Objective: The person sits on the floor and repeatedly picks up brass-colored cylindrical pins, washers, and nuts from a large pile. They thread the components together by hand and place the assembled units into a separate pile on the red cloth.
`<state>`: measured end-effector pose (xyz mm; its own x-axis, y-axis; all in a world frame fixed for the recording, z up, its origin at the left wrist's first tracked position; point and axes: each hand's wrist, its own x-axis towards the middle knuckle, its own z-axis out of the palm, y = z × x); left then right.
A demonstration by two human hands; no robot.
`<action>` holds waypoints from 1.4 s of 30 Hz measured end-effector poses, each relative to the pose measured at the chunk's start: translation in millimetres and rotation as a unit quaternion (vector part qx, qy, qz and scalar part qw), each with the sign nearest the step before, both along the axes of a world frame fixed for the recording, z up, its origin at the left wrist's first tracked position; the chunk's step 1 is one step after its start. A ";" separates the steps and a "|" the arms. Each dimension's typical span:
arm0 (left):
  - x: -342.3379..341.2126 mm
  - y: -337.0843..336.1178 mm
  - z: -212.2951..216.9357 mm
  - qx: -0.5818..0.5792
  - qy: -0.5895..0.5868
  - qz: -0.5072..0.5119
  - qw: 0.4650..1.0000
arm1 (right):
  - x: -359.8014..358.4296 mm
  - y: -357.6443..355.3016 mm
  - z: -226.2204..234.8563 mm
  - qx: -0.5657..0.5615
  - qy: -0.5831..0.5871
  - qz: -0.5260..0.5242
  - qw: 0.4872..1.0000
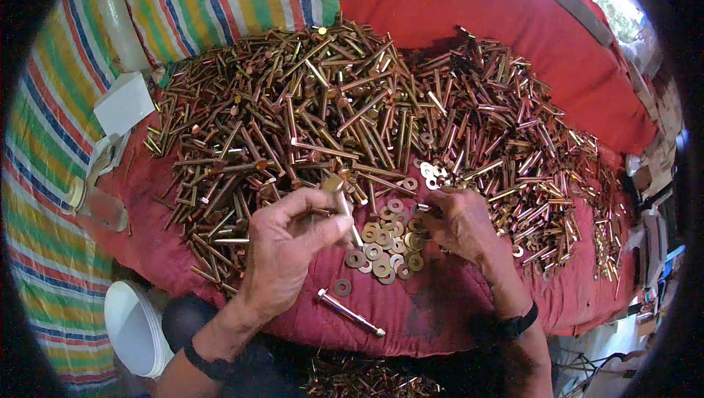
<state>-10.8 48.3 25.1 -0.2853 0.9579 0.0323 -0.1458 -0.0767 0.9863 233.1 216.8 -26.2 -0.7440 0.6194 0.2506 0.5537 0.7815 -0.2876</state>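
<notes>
My left hand [282, 247] grips one bolt [342, 206] between thumb and fingers, head up, shank running down and slightly right toward the washers [385, 247]. Long axis near upright, tilted a bit, lower end just above the washer pile's left edge. My right hand [460, 223] sits on the right edge of that pile, fingers curled down onto the washers; looks like it pinches at one, but fingertips are hidden, so I cannot tell if it holds anything. Washers lie between both hands, right hand touching them, left hand just beside. So the bolt tip points at the pile and the right hand is the nearer one to the washers. A second bolt [350, 313] lies loose on the red cloth [433, 302] below the pile, axis running left-up to right-down, near my left wrist. One stray washer [342, 287] beside it. Big heap of bolts [330, 112] fills the cloth beyond. White bucket [132, 328] lower left, striped tarp [44, 178] along the left.
</notes>
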 end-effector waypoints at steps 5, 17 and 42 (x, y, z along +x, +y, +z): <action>6.9 -23.0 -7.4 -0.038 0.008 -0.025 0.999 | 3.4 8.7 -12.5 0.054 -0.058 0.004 0.997; 10.1 -15.5 -29.6 -0.039 -0.046 -0.050 0.997 | -15.9 -39.3 18.2 -0.204 0.208 -0.043 0.956; 17.4 -26.5 -35.1 0.001 -0.051 -0.041 0.998 | -75.5 -84.4 25.1 -0.572 0.692 0.029 0.440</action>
<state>6.6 21.8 -10.0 -0.2076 0.9782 0.0094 -0.2513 -0.0626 0.9659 157.6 132.4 -1.1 -0.3927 0.9189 0.0369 -0.7811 -0.3121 -0.5409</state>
